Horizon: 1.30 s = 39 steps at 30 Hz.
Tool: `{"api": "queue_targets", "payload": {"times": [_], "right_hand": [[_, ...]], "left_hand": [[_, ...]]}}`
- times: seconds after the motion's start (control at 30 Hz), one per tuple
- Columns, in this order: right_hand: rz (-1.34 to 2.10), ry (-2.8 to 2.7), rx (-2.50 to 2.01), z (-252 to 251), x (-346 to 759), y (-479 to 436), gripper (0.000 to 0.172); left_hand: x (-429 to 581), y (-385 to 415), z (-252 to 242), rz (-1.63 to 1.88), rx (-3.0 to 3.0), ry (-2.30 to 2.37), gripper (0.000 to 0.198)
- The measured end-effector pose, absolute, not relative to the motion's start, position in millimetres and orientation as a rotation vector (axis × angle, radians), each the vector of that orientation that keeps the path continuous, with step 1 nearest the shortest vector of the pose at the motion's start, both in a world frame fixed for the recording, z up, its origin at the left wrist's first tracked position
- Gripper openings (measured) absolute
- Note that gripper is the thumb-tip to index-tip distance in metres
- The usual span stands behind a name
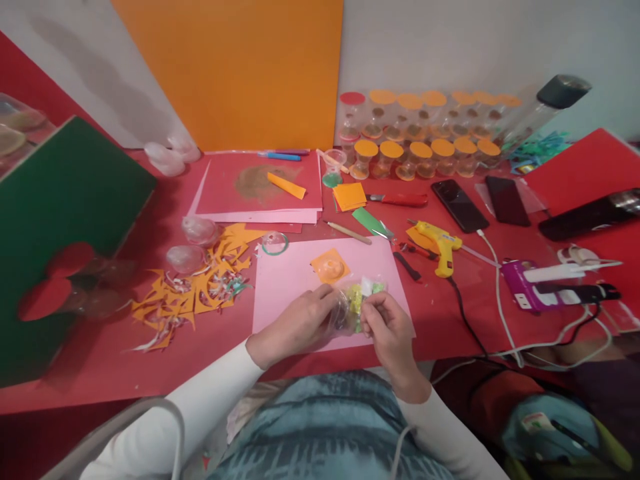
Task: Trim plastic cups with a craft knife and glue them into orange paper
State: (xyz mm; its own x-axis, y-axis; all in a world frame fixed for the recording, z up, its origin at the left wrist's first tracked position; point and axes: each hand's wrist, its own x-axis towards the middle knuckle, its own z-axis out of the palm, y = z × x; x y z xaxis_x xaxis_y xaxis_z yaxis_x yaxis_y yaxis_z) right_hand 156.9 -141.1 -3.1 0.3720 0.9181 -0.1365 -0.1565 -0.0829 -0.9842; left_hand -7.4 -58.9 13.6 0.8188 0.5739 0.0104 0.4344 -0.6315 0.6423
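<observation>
Clear plastic packet point(355, 307), blurred, partly behind fingers point(376, 319)

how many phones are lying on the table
2. One dark phone lies just beyond the yellow glue gun; the other phone lies to its right, by a piece of clear plastic. More could be hidden behind the boards at the sides.

Scraps point(197, 288) sit at nine o'clock of the sheet point(280, 287) on the table point(210, 353), cups point(420, 151) at one, glue gun point(442, 250) at two, power strip point(523, 287) at three.
</observation>
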Motion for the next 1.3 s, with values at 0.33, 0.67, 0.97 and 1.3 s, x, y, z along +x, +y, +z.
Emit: {"api": "queue_targets", "payload": {"times": [0.33,0.67,0.97,1.3], "right_hand": [[1.073,-0.695,-1.286,-7.0,154.5,-137.2,0.03],[1.094,-0.647,-1.281,-9.6,154.3,-138.0,0.036],[1.1,-0.68,-1.298,-12.1,155.0,-138.1,0.04],[1.101,-0.662,-1.312,-15.4,155.3,-137.4,0.041]], "left_hand": [[-0.4,-59.6,15.6,0.22,2.596,0.627,0.02],[0.8,-66.8,-1.1,0.505,2.568,0.847,0.009],[9.6,-67.7,5.9,0.122,2.712,0.979,0.015],[21.2,-58.5,22.0,-0.315,2.604,1.051,0.016]]}}
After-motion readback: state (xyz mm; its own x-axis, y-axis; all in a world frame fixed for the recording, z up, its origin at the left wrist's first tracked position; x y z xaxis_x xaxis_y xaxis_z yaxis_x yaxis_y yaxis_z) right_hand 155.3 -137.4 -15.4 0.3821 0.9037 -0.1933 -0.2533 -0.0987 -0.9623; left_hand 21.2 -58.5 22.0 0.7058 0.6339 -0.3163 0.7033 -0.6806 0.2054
